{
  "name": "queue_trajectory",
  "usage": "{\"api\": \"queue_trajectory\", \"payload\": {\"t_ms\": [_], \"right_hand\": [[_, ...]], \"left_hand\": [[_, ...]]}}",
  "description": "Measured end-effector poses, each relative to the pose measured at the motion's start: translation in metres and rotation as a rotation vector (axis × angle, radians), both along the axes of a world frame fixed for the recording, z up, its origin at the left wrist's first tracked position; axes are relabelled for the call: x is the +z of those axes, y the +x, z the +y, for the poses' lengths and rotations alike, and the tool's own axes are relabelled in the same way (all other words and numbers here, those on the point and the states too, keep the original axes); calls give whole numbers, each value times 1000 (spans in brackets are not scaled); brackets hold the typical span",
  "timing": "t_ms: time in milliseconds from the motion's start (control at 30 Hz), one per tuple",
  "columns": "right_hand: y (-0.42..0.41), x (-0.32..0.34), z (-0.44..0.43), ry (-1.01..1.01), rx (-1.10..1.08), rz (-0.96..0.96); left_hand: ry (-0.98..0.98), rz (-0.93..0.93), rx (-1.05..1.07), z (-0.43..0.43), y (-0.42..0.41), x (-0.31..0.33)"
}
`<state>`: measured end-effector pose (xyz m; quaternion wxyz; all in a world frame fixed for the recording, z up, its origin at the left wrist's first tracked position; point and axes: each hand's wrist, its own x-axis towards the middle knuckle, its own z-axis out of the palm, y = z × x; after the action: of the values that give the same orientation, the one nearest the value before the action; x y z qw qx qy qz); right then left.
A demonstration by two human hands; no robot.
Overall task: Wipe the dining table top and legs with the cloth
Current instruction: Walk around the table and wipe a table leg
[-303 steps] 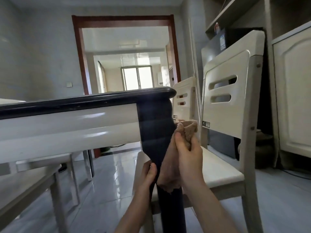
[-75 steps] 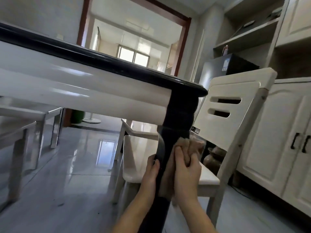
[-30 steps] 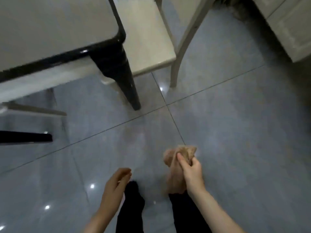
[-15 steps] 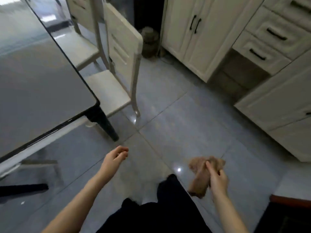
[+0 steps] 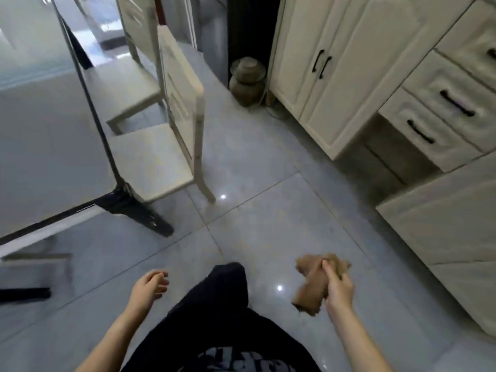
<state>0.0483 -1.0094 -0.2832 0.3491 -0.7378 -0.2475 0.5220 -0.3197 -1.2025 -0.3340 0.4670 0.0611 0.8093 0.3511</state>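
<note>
Cloth [image 5: 312,287] in right hand [image 5: 338,289], well apart from table corner [image 5: 119,189].

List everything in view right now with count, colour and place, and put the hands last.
dining table: one, grey top with black edge, left side
table leg: one in view, black, under the table's near corner
chairs: two, cream, tucked in along the table's right edge
jar: one, brown, on the floor in the dark gap left of the cabinets
cabinets: one run, cream with black handles, right side
floor: grey glossy tiles, centre
cloth: one, brown, low right, held above the floor
trousers: black, bottom centre
left hand: bottom, left of centre, empty, fingers loosely curled
right hand: low right, grips the cloth
</note>
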Motion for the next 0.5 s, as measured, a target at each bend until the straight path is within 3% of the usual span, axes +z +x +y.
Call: {"api": "queue_trajectory", "payload": {"t_ms": [200,367,500], "right_hand": [[-38,-20,133,22,81,88],[-36,-1,244,35,-43,149],[-26,8,328,40,-41,81]], "left_hand": [[10,27,12,107,-9,-15],[22,53,-236,244,-39,-3],[64,62,-376,360,-49,13]]}}
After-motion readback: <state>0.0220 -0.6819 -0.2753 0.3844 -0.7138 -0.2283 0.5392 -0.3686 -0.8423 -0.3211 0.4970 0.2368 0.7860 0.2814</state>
